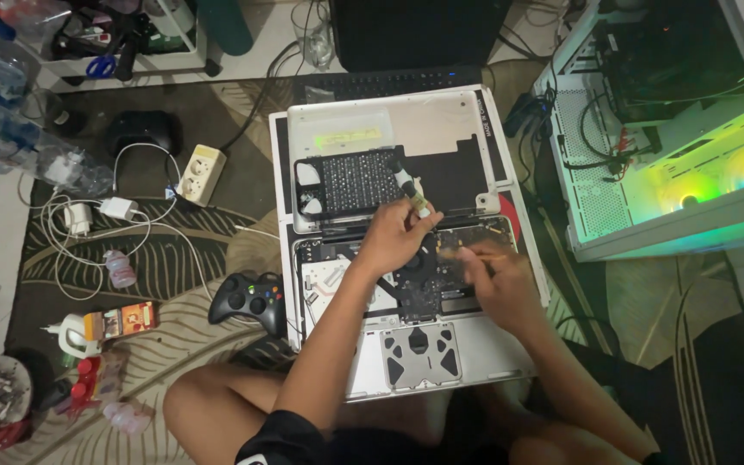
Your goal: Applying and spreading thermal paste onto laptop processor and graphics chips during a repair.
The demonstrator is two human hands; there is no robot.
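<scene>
At nine o'clock we note a white charger [119, 207] with tangled cable on the patterned rug [174, 336], and a white power strip [199, 174] just beyond it at ten o'clock. A black game controller [251, 300] lies beside the open laptop chassis [415, 344], which sits at centre with its bottom cover off and a second opened shell [389, 129] touching it at twelve o'clock. Over the exposed boards, the left hand [395, 237] is closed around a small tube-shaped tool [409, 187], its tip pointing toward eleven o'clock. Just beside it, at three o'clock, the right hand [497, 280] pinches a thin stick [475, 255] against the circuit board; the frame is blurred there. At two o'clock stands a white computer case [647, 172], lit green.
</scene>
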